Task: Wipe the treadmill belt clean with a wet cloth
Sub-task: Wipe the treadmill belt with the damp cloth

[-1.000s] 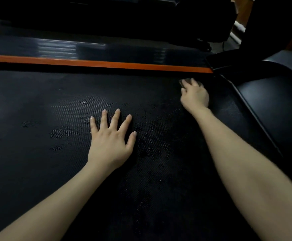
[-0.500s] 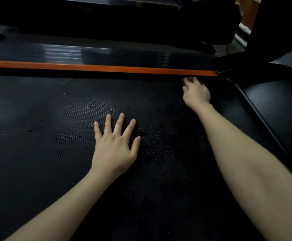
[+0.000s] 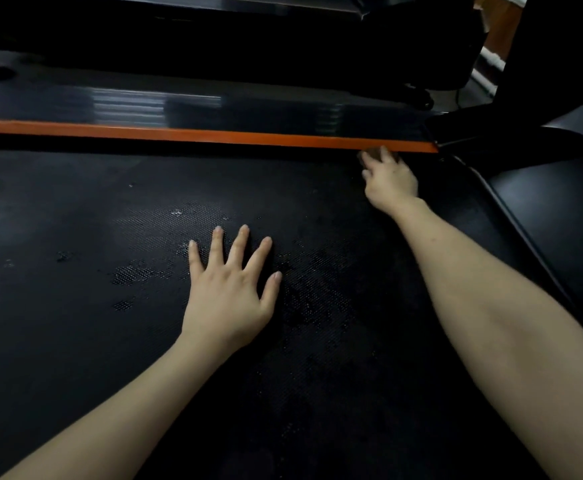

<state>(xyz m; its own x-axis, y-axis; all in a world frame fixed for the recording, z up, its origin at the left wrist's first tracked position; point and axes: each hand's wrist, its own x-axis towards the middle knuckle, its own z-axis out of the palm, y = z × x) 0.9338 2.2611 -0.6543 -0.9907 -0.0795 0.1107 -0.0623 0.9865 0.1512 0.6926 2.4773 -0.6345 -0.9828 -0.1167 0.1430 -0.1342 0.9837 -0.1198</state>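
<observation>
Treadmill belt [image 3: 75,341]: black, textured, wet speckled patches mid-span. Orange strip [image 3: 214,135] runs along its far edge. Left hand [image 3: 227,292] lies flat on the belt, fingers spread, holding nothing. Right hand [image 3: 390,183] is at the far edge against the strip, fingers curled over the dark cloth [image 3: 372,155], which is mostly hidden.

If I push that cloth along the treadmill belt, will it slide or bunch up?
Probably floppy: the cloth sits bunched under the right hand. It may drag; the treadmill belt looks dotted, grippy and patchily wet.
</observation>
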